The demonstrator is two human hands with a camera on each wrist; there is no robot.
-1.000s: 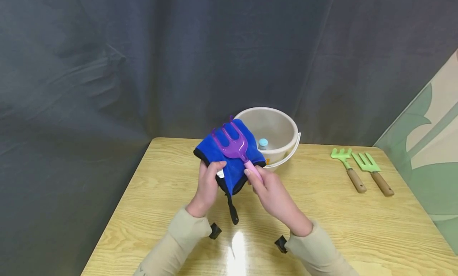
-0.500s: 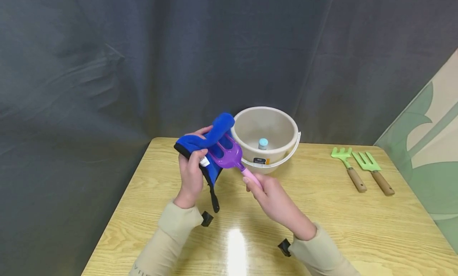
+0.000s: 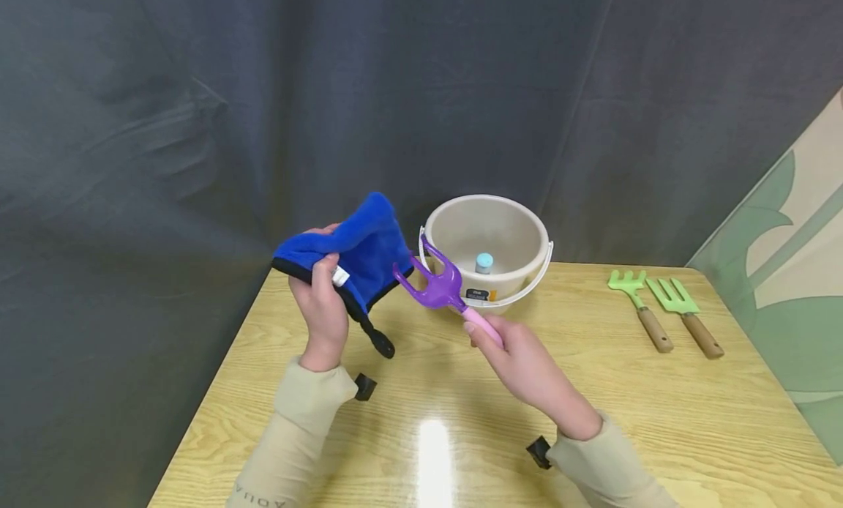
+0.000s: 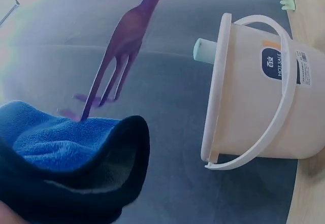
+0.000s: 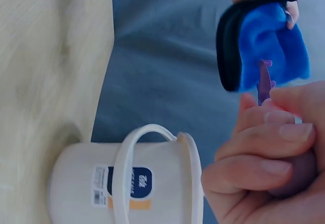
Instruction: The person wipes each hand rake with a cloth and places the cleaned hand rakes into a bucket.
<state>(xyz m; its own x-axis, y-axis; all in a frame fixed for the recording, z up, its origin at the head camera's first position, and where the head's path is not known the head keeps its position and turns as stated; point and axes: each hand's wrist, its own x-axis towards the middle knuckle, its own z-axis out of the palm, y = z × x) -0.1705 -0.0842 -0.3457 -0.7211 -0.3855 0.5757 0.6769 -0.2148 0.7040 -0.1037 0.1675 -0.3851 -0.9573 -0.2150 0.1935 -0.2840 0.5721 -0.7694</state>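
Observation:
In the head view my left hand [image 3: 323, 310] grips a blue plush cloth [image 3: 378, 252] with black edging, a white tag and a black hanging loop. Its thumb lies on the near side; most of the fingers are hidden behind the folded fabric. My right hand [image 3: 527, 358] holds a purple hand fork [image 3: 443, 285] by its pink handle, fingers curled round it, as the right wrist view also shows. The fork's tines point up and left, close to the cloth's right edge; whether they touch I cannot tell. Both things are held above the table.
Behind the fork a beige bucket [image 4: 244, 127] with a white handle stands at the table's back edge. A small light-blue-topped object [image 3: 484, 263] is inside it. On the right lie a green hand rake [image 3: 652, 325] and a green fork [image 3: 698, 329], both with wooden handles.
My left hand has drawn the cloth left and off the fork, which it lay behind and then wrapped round. The fork has shifted slightly right, its tines now bare.

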